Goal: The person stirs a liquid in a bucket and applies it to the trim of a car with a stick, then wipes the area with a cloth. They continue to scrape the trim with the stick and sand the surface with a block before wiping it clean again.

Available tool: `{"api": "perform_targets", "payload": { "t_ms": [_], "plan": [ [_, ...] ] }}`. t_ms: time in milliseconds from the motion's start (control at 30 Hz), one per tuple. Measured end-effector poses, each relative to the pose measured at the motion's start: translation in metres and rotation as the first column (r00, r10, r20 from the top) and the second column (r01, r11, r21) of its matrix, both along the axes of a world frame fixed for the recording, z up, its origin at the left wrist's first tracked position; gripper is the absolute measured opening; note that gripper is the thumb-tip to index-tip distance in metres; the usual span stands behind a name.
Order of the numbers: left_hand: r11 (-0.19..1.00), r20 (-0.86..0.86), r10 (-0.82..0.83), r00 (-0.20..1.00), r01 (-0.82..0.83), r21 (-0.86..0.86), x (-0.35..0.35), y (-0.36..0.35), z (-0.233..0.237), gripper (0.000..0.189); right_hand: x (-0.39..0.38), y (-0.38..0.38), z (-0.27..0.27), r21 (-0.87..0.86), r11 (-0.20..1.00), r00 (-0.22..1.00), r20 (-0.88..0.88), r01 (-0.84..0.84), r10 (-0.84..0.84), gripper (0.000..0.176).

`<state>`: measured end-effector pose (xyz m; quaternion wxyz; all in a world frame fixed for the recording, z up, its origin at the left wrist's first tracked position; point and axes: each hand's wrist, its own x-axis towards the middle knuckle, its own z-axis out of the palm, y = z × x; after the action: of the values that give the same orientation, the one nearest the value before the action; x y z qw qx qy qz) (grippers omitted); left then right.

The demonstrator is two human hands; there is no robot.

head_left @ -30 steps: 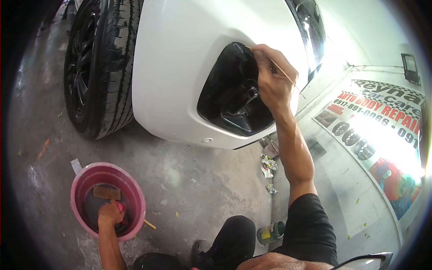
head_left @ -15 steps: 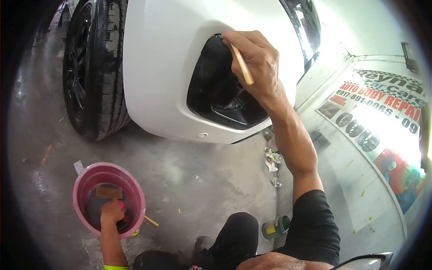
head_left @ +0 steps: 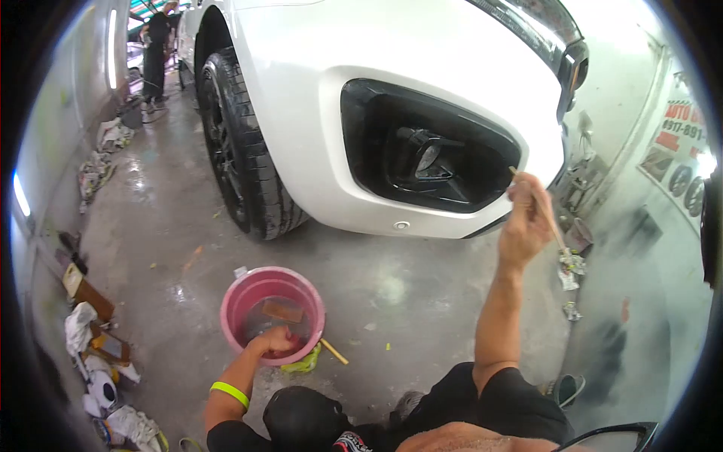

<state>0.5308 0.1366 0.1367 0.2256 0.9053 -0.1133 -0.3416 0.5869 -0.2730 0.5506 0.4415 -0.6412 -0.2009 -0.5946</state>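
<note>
My right hand is closed around a thin light wooden stick, which looks like a brush handle. Its upper end lies by the right edge of the black fog-light surround in a white car's front bumper. Down in a pink plastic tub with dark water, my left hand has its fingers curled in. A reddish-pink thing shows at those fingers, too little of it to name. A brown block is in the tub, just beyond that hand.
A front tyre stands at the left of the bumper. Beside the tub lie a yellow-green cloth and a wooden stick. Rags and boxes line the left wall. A dark can is by my right knee. Another person stands far back.
My right hand has gone from the top of the black surround to its right edge with the stick. The view has swung left, showing more floor; my left hand stays in the tub.
</note>
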Motion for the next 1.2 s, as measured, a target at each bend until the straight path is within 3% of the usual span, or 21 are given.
{"api": "perform_targets", "payload": {
  "t_ms": [67,100,200,400,467,500,533,567,600,633,667,700,733,800,867,933,967,1033,1133,1167,1200],
  "plan": [
    [0.902,-0.289,0.400,0.870,-0.429,-0.043,-0.001,0.011,-0.008,0.045,0.001,-0.017,0.005,0.090,0.987,0.992,0.010,-0.130,0.129,0.016],
    [0.896,-0.294,0.419,0.859,-0.443,-0.016,-0.008,0.014,-0.004,0.045,0.000,-0.027,0.003,0.140,0.981,0.991,-0.009,-0.134,0.137,0.016],
    [0.909,-0.357,0.398,0.845,-0.416,0.029,-0.009,0.009,0.019,0.044,0.001,-0.045,0.001,0.206,0.963,0.984,-0.009,-0.173,0.178,0.016],
    [0.986,-0.288,0.132,0.948,-0.155,-0.059,-0.003,-0.011,0.005,0.042,-0.011,-0.061,0.008,0.221,0.955,0.980,0.024,-0.200,0.200,0.017],
    [0.993,-0.159,-0.016,0.987,-0.003,-0.120,-0.001,-0.002,0.003,0.040,-0.014,-0.066,0.007,0.190,0.964,0.982,0.026,-0.187,0.185,0.017],
    [0.998,0.030,0.005,1.000,-0.003,-0.056,-0.002,0.005,0.010,0.042,-0.015,-0.067,0.007,0.195,0.962,0.982,0.023,-0.191,0.190,0.017],
    [1.000,0.221,0.010,0.975,-0.012,0.011,0.005,0.013,0.025,0.044,-0.016,-0.067,0.007,0.198,0.960,0.980,0.032,-0.198,0.195,0.017],
    [0.990,0.317,0.104,0.943,-0.066,-0.128,0.010,0.001,0.082,0.051,-0.015,-0.067,0.006,0.201,0.958,0.979,0.039,-0.204,0.200,0.017],
    [0.957,0.391,0.209,0.896,-0.105,-0.271,0.009,-0.026,0.169,0.059,-0.014,-0.064,0.005,0.205,0.957,0.979,0.033,-0.204,0.202,0.017],
    [0.939,0.390,0.331,0.859,-0.258,-0.227,0.004,-0.055,0.256,0.066,-0.013,-0.060,0.004,0.223,0.950,0.975,0.017,-0.219,0.220,0.017],
    [0.930,0.759,0.333,0.560,-0.060,-0.364,0.012,-0.067,0.285,0.057,-0.012,-0.055,0.004,0.240,0.943,0.971,0.003,-0.233,0.239,0.017],
    [0.927,0.851,0.333,0.407,0.027,-0.375,0.019,-0.082,0.337,0.049,-0.012,-0.050,0.003,0.237,0.943,0.971,0.000,-0.233,0.240,0.017],
    [0.871,0.758,0.437,0.484,-0.016,-0.491,0.026,-0.091,0.376,0.045,-0.012,-0.045,0.003,0.221,0.949,0.973,0.002,-0.224,0.229,0.017],
    [0.930,0.935,0.353,-0.031,0.118,-0.348,0.044,-0.111,0.437,0.042,-0.010,-0.040,0.003,0.207,0.955,0.976,0.005,-0.214,0.218,0.017],
    [0.953,0.913,0.292,-0.283,0.168,-0.253,0.073,-0.124,0.478,0.037,-0.009,-0.039,0.000,0.155,0.967,0.979,0.028,-0.203,0.201,0.017],
    [0.995,0.765,0.072,-0.639,-0.002,-0.095,0.096,-0.141,0.494,0.034,-0.006,-0.037,-0.003,0.172,0.964,0.979,0.016,-0.203,0.203,0.017],
    [0.995,0.772,0.070,-0.632,-0.010,-0.098,0.107,-0.142,0.494,0.034,-0.005,-0.036,-0.005,0.185,0.961,0.978,0.007,-0.204,0.207,0.016],
    [0.953,0.720,0.225,-0.657,0.303,-0.021,0.132,-0.138,0.492,0.033,-0.003,-0.030,-0.007,0.193,0.952,0.970,-0.006,-0.236,0.242,0.016],
    [0.982,0.746,0.166,-0.645,0.176,-0.067,0.151,-0.078,0.494,0.035,0.001,-0.024,-0.009,0.170,0.946,0.957,-0.039,-0.276,0.286,0.015],
    [0.924,0.731,0.373,-0.571,0.304,-0.234,0.155,-0.069,0.477,0.039,0.001,-0.020,-0.011,0.181,0.945,0.958,-0.042,-0.272,0.284,0.015],
    [0.956,0.759,0.292,-0.581,0.206,-0.210,0.150,-0.069,0.446,0.038,-0.001,-0.012,-0.017,0.196,0.941,0.956,-0.047,-0.275,0.289,0.015]
  ]
}}
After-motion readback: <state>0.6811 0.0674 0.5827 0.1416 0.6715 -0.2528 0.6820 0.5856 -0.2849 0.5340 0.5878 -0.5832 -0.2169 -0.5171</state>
